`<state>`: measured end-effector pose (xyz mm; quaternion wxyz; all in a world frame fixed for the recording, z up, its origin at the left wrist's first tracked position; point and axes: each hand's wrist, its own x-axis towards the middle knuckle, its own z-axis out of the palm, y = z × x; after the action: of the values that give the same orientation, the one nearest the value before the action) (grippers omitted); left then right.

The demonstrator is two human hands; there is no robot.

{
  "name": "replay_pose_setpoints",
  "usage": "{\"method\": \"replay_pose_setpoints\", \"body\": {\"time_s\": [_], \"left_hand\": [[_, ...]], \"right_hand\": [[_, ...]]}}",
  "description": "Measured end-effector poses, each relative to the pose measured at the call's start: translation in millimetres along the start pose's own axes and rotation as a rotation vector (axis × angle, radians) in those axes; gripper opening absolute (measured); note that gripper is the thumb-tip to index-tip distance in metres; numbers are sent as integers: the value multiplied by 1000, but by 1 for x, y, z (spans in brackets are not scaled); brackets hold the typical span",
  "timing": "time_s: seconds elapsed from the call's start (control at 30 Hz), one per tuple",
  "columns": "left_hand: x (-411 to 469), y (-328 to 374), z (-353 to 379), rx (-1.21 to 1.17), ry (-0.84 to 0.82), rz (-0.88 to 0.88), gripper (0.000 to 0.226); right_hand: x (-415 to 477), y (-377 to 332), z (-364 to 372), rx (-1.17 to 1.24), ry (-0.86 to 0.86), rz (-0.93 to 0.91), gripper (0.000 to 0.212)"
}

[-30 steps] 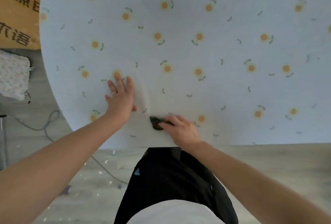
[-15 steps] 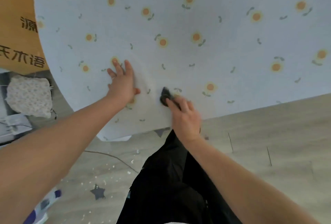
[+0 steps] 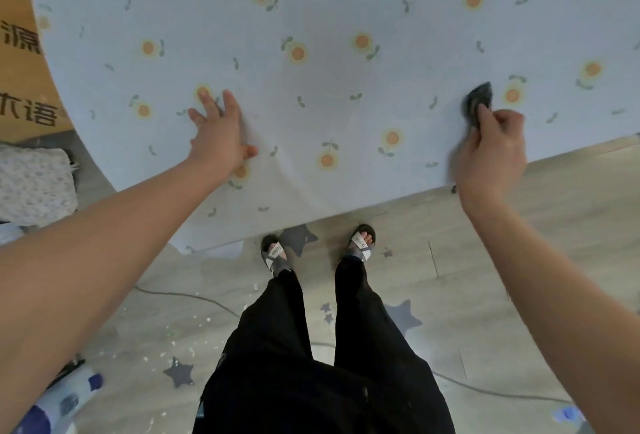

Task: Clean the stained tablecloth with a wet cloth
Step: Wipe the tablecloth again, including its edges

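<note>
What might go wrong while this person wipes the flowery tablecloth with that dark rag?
The left hand pins the tablecloth far from the dark cloth that the right hand pinches, so wiping there may bunch or drag the fabric. A cable lies on the floor by the feet; a step back could catch it.

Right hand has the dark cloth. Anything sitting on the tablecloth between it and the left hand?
Nothing visible. The right hand pinches the dark cloth over the tablecloth near its front edge; the left hand lies flat on it. The stretch between them shows only printed flowers.
</note>
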<state>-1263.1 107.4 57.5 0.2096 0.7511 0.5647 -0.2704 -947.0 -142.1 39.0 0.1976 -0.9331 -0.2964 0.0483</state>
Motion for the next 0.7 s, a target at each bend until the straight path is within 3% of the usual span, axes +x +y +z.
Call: {"method": "replay_pose_setpoints", "body": {"time_s": [0.33,0.47,0.57,0.7], "left_hand": [[-16,-11,7,102,108,147,98],[-28,-56,16,65,100,357,89],[-40,-111,24,8,46,444,83],[-59,-194,42,14,69,377,88]], "right_hand": [[-233,-212,94,222,-386,-565,49],[-242,-224,87,235,-441,-607,43],[-189,-183,67,190,-312,-386,39],[-123,-160,66,92,-98,-50,41]]}}
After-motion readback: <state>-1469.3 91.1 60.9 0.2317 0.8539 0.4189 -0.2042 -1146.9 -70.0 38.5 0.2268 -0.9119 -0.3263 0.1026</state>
